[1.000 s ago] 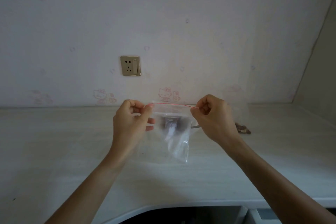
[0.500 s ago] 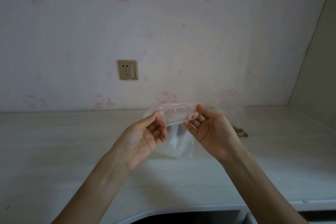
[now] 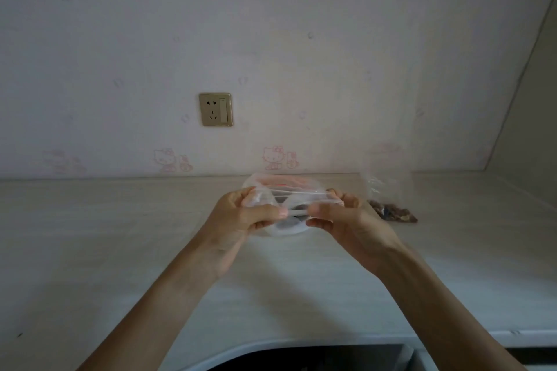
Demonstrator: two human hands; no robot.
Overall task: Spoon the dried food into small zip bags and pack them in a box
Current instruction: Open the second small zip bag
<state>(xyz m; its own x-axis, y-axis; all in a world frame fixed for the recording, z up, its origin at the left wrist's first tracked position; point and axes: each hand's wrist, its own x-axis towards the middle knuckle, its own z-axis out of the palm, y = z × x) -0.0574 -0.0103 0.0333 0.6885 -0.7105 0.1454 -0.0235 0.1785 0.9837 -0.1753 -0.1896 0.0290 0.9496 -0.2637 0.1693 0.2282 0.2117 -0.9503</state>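
A small clear zip bag with a red strip at its mouth is held between both hands above the pale counter. My left hand pinches its left side and my right hand pinches its right side, thumbs toward each other, pulling the mouth apart. A round clear container shows under the bag, mostly hidden by my fingers. To the right lies a larger clear bag with brown dried food at its bottom.
A gold wall socket sits on the cartoon-cat wallpaper behind the counter. The counter's front edge curves around a dark opening at the bottom. A side wall closes the right end.
The bag hung flat by its two top corners a second ago. Both hands turned palms inward and lowered it, and now its mouth is spread over the round container.
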